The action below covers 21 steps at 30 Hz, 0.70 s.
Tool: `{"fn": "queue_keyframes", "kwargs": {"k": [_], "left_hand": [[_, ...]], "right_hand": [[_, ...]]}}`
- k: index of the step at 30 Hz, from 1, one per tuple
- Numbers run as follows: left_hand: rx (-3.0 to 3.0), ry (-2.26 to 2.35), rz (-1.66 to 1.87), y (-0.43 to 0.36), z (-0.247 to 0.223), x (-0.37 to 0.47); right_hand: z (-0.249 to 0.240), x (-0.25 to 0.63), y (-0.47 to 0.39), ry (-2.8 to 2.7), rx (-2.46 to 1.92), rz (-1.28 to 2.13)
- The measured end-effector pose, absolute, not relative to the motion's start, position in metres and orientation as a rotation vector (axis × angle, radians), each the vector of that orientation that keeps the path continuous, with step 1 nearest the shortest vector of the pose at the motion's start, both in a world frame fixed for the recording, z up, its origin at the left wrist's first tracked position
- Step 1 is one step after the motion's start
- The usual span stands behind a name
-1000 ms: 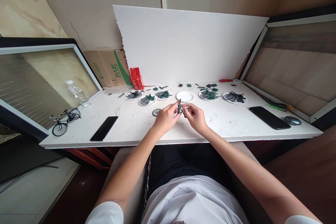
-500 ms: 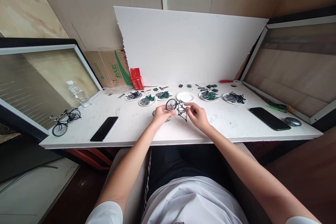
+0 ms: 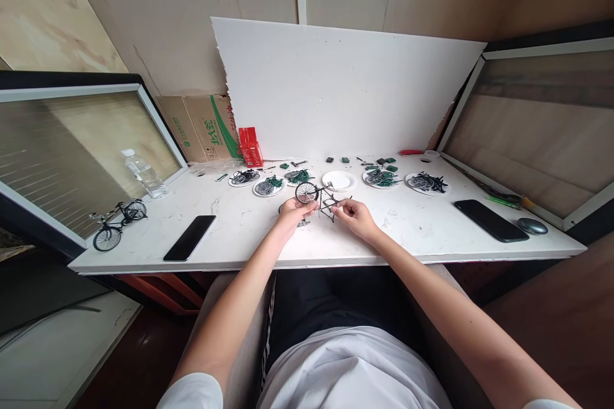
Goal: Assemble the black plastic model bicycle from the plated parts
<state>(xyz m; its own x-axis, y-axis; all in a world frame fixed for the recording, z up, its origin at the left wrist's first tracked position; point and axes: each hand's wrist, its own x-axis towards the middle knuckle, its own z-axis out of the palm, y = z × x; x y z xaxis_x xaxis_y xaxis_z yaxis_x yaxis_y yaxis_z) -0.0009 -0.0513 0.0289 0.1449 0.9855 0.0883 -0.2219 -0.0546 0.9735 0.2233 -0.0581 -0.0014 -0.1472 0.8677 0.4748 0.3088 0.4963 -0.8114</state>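
Note:
Between my two hands, above the white table, is a small black model bicycle with one spoked wheel on its left end and a thin bare frame to the right. My left hand pinches it just below the wheel. At the frame's right end my right hand has thumb and fingers closed on the thin bars. Small dark parts lie on the table beside my left hand, partly covered by it. Right behind the model stands a white paper plate.
Several plates of black and green parts, among them a right-hand plate, line the back. A finished-looking model bicycle, a bottle and a phone are left. Another phone and a mouse lie right.
The model bicycle has shifted slightly left and turned a little. My right hand has moved down and in, its fingers now closed at the frame's right end. My left hand stays on the model.

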Motion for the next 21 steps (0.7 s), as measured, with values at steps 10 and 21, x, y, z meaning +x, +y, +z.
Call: {"fn": "queue_keyframes", "kwargs": {"k": [10, 21], "left_hand": [[1.176, 0.805, 1.188, -0.0541, 0.0252, 0.001], [1.193, 0.828, 1.206, -0.0556, 0.0232, 0.0036]], "right_hand": [[-0.0068, 0.2219, -0.0573, -1.728, -0.992, 0.567], [-0.0063, 0.2209, -0.058, -1.746, -1.018, 0.535]]}}
